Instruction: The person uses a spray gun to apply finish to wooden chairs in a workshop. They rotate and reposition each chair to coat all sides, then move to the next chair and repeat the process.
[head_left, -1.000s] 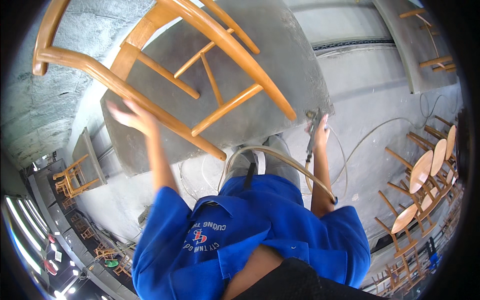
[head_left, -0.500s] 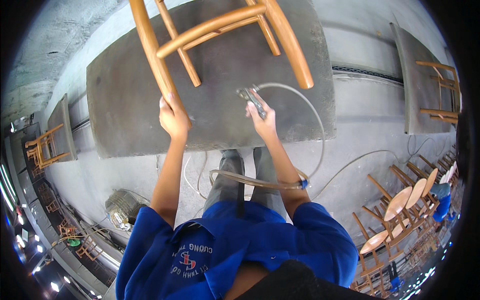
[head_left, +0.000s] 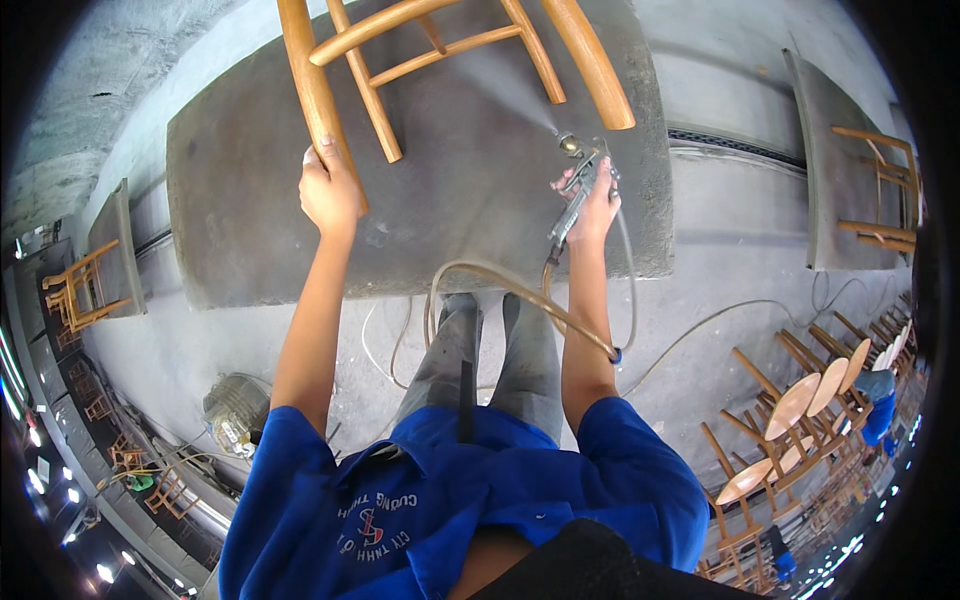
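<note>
My left hand (head_left: 330,192) is closed round the lower end of a leg of a wooden chair (head_left: 316,95). The chair is honey-coloured, and its upper part runs out of view at the top edge. In my right hand (head_left: 596,205) is a metal spray gun (head_left: 575,195), its nozzle pointing up and left toward the chair. A pale mist fans out from the nozzle between the chair legs. A hose (head_left: 470,268) runs from the gun and loops down to my right forearm, where a blue band lies.
Beneath the chair is a dark grey board (head_left: 230,220). Another board (head_left: 815,180) with a chair stands at the right, and one (head_left: 120,230) at the left. Hoses (head_left: 720,325) trail over the floor. Several wooden chairs with round seats (head_left: 797,405) stand lower right; a wire-covered machine (head_left: 235,412) sits lower left.
My right hand has moved right with the spray gun and turned it toward the chair. Mist now comes from the nozzle. The chair and my left hand have shifted slightly.
</note>
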